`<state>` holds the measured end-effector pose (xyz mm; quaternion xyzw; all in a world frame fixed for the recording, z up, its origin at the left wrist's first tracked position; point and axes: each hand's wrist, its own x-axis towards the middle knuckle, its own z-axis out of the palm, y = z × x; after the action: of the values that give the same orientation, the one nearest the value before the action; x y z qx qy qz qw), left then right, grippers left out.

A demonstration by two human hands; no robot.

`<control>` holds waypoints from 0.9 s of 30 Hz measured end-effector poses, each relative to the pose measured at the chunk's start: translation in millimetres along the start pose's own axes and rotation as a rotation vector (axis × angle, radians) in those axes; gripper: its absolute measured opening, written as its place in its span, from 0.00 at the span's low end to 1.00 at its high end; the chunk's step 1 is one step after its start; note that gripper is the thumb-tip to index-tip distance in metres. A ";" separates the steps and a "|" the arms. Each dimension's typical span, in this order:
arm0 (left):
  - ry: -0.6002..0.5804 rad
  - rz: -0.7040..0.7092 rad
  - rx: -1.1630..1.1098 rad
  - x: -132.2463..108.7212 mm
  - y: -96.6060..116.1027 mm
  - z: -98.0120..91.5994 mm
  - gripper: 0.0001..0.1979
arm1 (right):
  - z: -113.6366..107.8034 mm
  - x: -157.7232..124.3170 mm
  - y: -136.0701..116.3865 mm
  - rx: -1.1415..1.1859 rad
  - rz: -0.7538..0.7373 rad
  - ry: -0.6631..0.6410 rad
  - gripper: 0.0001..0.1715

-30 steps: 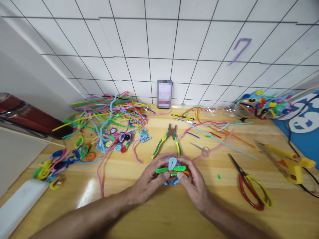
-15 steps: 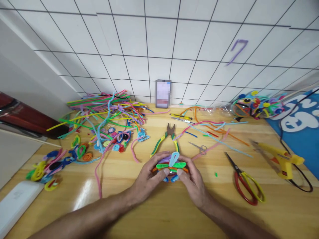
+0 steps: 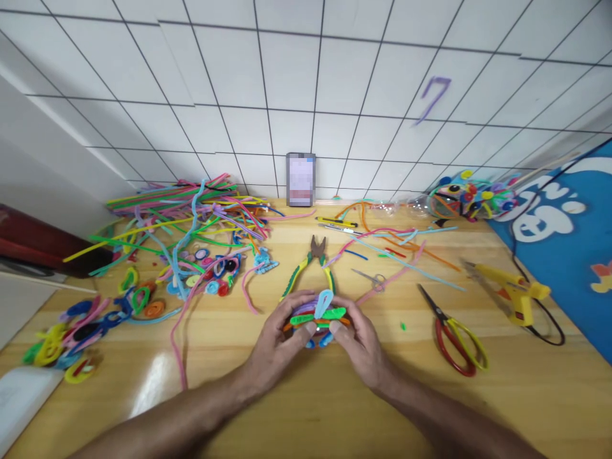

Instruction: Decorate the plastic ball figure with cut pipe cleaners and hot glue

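Bare left forearm (image 3: 186,408) and right forearm (image 3: 430,411) angle inward as the left hand (image 3: 277,338) and right hand (image 3: 362,338) face each other in a firm two-handed grip, fingers (image 3: 294,301) curled, thumbs (image 3: 302,334) in front, tips just apart.

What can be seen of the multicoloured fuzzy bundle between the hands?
The multicoloured fuzzy bundle looks made of bent plush wire: a pale blue loop leaning slightly, green strips either side, orange below, purple behind, blue tips lowest. The left hand and right hand hold it, thumbs on the near side, partly hiding it.
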<state>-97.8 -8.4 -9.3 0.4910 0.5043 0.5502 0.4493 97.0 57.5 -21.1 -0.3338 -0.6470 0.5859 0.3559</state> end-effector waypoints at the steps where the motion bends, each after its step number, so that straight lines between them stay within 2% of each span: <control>1: -0.004 0.001 -0.001 0.6 -0.2 -0.2 0.18 | -0.2 0.5 0.0 0.002 -0.002 -0.003 0.23; 7: -0.001 -0.023 -0.038 2.6 0.8 -0.8 0.19 | -0.6 3.0 -2.8 -0.008 0.000 0.005 0.22; 11: -0.050 -0.056 -0.045 3.3 5.0 -3.0 0.22 | 0.2 3.0 -3.6 0.036 0.034 0.006 0.24; 15: -0.111 -0.024 -0.030 3.1 7.9 -6.3 0.26 | 1.0 2.0 -4.2 0.058 0.062 0.018 0.23; 20: -0.116 -0.012 -0.030 3.0 4.4 -8.1 0.22 | 0.7 1.7 -2.8 0.063 0.043 0.018 0.23; 27: -0.115 -0.007 -0.008 2.7 2.1 -8.4 0.23 | -0.1 2.4 -0.3 0.028 0.018 0.023 0.23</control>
<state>-106.5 -6.9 -7.0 0.5182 0.4770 0.5215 0.4816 95.9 59.5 -20.5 -0.3414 -0.6317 0.5943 0.3624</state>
